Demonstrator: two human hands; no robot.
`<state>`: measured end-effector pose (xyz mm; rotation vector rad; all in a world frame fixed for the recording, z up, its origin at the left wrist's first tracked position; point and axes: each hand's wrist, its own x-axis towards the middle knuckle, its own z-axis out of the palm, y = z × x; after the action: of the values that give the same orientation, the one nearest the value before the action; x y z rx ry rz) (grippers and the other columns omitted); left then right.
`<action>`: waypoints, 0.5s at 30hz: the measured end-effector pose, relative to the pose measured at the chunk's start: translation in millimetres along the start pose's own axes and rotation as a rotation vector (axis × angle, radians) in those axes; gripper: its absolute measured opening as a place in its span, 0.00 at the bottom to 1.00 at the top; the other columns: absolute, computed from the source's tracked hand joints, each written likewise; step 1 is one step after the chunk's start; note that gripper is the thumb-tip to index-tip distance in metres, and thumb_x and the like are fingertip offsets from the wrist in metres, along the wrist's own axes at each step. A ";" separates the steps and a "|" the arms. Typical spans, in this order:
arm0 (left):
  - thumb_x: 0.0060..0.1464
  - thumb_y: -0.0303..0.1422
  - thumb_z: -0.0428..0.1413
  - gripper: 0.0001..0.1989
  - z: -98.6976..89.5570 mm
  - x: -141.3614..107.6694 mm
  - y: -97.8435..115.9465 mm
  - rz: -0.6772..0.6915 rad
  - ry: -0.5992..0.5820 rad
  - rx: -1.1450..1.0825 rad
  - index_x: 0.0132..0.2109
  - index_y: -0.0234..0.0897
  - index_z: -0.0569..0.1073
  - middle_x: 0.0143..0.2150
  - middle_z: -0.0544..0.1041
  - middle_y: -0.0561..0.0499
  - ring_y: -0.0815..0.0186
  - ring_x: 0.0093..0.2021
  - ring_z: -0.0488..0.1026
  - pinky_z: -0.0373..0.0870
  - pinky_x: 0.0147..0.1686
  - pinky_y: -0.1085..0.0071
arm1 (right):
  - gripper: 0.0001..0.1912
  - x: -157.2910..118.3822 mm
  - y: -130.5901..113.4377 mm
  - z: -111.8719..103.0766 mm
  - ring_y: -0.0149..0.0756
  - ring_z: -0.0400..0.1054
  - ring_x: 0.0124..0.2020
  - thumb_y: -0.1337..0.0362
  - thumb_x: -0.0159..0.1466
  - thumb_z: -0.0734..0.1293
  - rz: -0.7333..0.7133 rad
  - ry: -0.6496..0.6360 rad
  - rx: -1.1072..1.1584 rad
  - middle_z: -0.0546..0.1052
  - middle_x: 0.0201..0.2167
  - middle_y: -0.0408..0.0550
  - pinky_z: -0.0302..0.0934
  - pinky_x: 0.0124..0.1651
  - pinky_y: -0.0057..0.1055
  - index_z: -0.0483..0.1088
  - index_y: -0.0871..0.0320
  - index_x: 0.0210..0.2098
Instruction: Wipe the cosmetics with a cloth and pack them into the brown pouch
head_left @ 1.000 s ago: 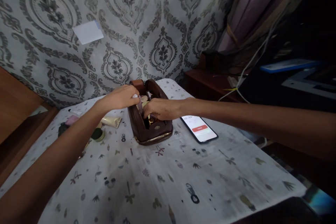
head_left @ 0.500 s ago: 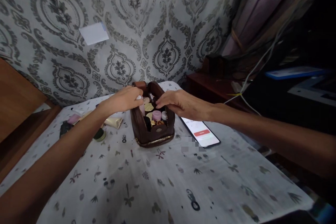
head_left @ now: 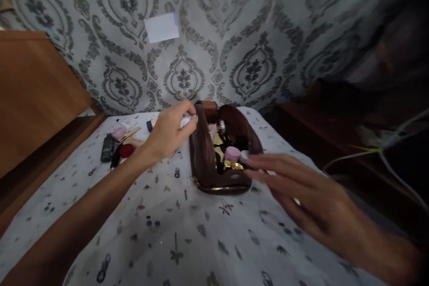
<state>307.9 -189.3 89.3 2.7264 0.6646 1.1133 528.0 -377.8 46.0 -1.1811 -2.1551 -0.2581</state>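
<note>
A brown cosmetic bag [head_left: 203, 156] stands unzipped on the patterned white cloth. Inside it are a pink-capped container [head_left: 232, 154], a white cap [head_left: 244, 157] and gold-coloured pieces [head_left: 233, 165]. My left hand [head_left: 172, 129] is closed around a small white container [head_left: 187, 120], just left of the bag's rim; its exact kind is hidden by the fingers. My right hand [head_left: 311, 196] is at the bag's front right, fingers stretched out and somewhat blurred, with nothing seen in it. Its fingertips overlap the bag's edge in view; whether they touch it I cannot tell.
Left of the bag lie a dark green bottle [head_left: 107, 148], a red round item [head_left: 126, 150], a pink item [head_left: 119, 133] and other cosmetics. A wooden panel [head_left: 40, 71] borders the left side. White cables [head_left: 348, 159] hang at right. Paper [head_left: 162, 27] is on the wall.
My left hand has moved out to the bag's left with the white container. My right hand has drawn back from the bag's inside towards the front right. The view has turned left.
</note>
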 end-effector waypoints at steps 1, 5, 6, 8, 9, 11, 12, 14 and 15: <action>0.61 0.28 0.51 0.03 -1.2 -18.2 -3.3 -0.015 -0.016 -0.021 0.39 0.37 0.68 0.34 0.74 0.53 0.68 0.33 0.71 0.67 0.36 0.72 | 0.23 -5.6 -8.3 7.4 0.39 0.70 0.56 0.73 0.67 0.60 -0.019 -0.017 0.025 0.77 0.52 0.51 0.68 0.58 0.36 0.66 0.52 0.60; 0.63 0.27 0.47 0.06 5.4 -104.9 -12.2 0.078 -0.184 0.061 0.38 0.37 0.68 0.35 0.75 0.48 0.65 0.36 0.73 0.70 0.36 0.70 | 0.21 -17.9 -41.2 41.7 0.39 0.72 0.54 0.70 0.68 0.61 -0.038 -0.115 0.133 0.79 0.49 0.53 0.71 0.51 0.31 0.66 0.56 0.60; 0.63 0.27 0.48 0.06 7.6 -124.6 -14.3 0.110 -0.215 0.115 0.39 0.37 0.68 0.36 0.75 0.47 0.63 0.37 0.73 0.70 0.35 0.69 | 0.19 -17.0 -48.3 50.6 0.39 0.74 0.50 0.70 0.68 0.61 -0.065 -0.133 0.188 0.80 0.45 0.52 0.72 0.48 0.30 0.68 0.55 0.58; 0.62 0.26 0.48 0.04 9.0 -155.4 -19.5 0.133 -0.236 0.165 0.39 0.37 0.68 0.39 0.76 0.44 0.61 0.41 0.73 0.72 0.37 0.68 | 0.16 -11.2 -59.1 69.1 0.38 0.75 0.44 0.71 0.68 0.60 -0.045 -0.237 0.305 0.81 0.39 0.50 0.72 0.44 0.30 0.71 0.54 0.52; 0.62 0.26 0.49 0.04 7.8 -165.9 -22.6 0.114 -0.235 0.176 0.40 0.37 0.68 0.41 0.76 0.44 0.60 0.43 0.73 0.72 0.38 0.68 | 0.15 -6.9 -62.7 79.1 0.38 0.75 0.41 0.71 0.68 0.59 -0.019 -0.286 0.357 0.80 0.37 0.49 0.72 0.42 0.30 0.72 0.54 0.49; 0.62 0.25 0.50 0.04 2.0 -177.2 -28.3 0.037 -0.198 0.156 0.41 0.37 0.67 0.42 0.76 0.44 0.60 0.44 0.73 0.74 0.39 0.66 | 0.13 3.5 -66.7 101.7 0.37 0.74 0.38 0.71 0.68 0.59 0.054 -0.362 0.438 0.79 0.35 0.49 0.70 0.40 0.31 0.73 0.55 0.45; 0.62 0.25 0.50 0.04 -1.8 -178.9 -30.1 -0.005 -0.164 0.132 0.42 0.37 0.67 0.41 0.76 0.44 0.60 0.44 0.73 0.74 0.40 0.66 | 0.13 9.4 -67.4 114.4 0.37 0.74 0.38 0.70 0.68 0.59 0.095 -0.378 0.468 0.79 0.35 0.50 0.70 0.40 0.31 0.74 0.56 0.44; 0.62 0.25 0.50 0.04 -9.1 -176.6 -29.8 -0.056 -0.072 0.072 0.43 0.37 0.67 0.41 0.76 0.45 0.61 0.45 0.73 0.75 0.43 0.64 | 0.12 23.1 -67.8 141.5 0.37 0.73 0.39 0.69 0.68 0.60 0.139 -0.331 0.528 0.79 0.36 0.51 0.69 0.42 0.32 0.74 0.59 0.45; 0.62 0.25 0.50 0.05 -11.9 -173.5 -27.3 -0.051 -0.027 0.049 0.44 0.37 0.67 0.42 0.76 0.44 0.61 0.45 0.74 0.75 0.45 0.63 | 0.12 30.9 -67.8 155.0 0.38 0.72 0.42 0.70 0.67 0.60 0.186 -0.318 0.533 0.78 0.39 0.52 0.68 0.46 0.34 0.74 0.59 0.46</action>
<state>180.4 -242.0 -20.0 2.7431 0.7629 1.0616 391.5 -324.5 -43.8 -1.1415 -2.1568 0.5884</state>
